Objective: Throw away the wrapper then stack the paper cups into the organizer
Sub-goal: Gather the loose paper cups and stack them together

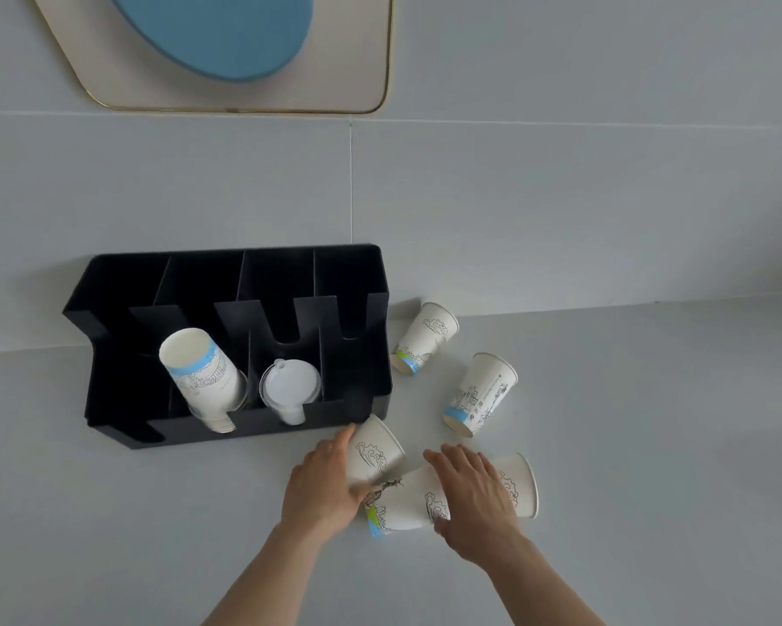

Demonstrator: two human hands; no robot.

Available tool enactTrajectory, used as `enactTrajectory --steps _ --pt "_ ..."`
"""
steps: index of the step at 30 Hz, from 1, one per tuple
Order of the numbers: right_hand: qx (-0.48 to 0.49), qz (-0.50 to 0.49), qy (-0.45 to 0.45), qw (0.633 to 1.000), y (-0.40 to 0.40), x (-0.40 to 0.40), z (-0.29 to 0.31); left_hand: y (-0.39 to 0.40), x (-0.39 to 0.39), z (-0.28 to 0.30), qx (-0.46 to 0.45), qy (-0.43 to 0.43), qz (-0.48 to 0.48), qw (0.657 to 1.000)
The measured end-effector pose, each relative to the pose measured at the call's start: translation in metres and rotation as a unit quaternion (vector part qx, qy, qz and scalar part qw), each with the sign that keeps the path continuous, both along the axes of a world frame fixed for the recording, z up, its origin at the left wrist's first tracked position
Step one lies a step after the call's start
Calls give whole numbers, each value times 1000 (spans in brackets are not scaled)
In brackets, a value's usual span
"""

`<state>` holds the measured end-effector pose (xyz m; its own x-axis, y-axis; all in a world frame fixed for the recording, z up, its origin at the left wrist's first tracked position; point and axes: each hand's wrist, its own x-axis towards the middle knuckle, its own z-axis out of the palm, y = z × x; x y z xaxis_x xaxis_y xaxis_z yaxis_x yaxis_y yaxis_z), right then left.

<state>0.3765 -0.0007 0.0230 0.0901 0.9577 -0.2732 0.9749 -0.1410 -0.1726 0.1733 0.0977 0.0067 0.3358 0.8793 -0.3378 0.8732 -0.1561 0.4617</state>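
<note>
A black organizer (357,377) stands against the wall on the grey counter. A stack of paper cups (204,372) lies in its second slot, and clear lids (289,386) fill the third. Several loose white paper cups lie on their sides to its right. My left hand (323,481) is wrapped around one cup (375,451) near the organizer's front right corner. My right hand (475,494) rests over another lying cup (522,483), fingers curled on it. Two more cups lie further back, one (427,338) beside the organizer and one (481,395) to its right.
A gold-rimmed wall panel with a blue oval (226,47) hangs above. The grey counter (651,445) extends to the right and toward me.
</note>
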Motion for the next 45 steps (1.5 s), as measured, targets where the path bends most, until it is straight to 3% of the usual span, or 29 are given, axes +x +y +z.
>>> enactTrajectory --steps 6,17,26,33,38,45 --pt "26 -1 40 999 -3 1 5 -3 -20 -2 -46 -95 68 992" --pt "102 -42 148 983 -3 2 35 -44 -59 -7 -1 -272 215 938" --pt "129 -90 197 968 1 -9 41 -58 -66 4 -8 -291 213 933" --pt "229 -150 287 918 20 -20 69 -56 -70 13 8 -272 221 936" --pt "280 -98 327 897 33 -41 100 -55 -68 12 4 -262 192 946" --pt "253 110 232 933 33 -73 100 -57 -64 8 -4 -266 168 949"
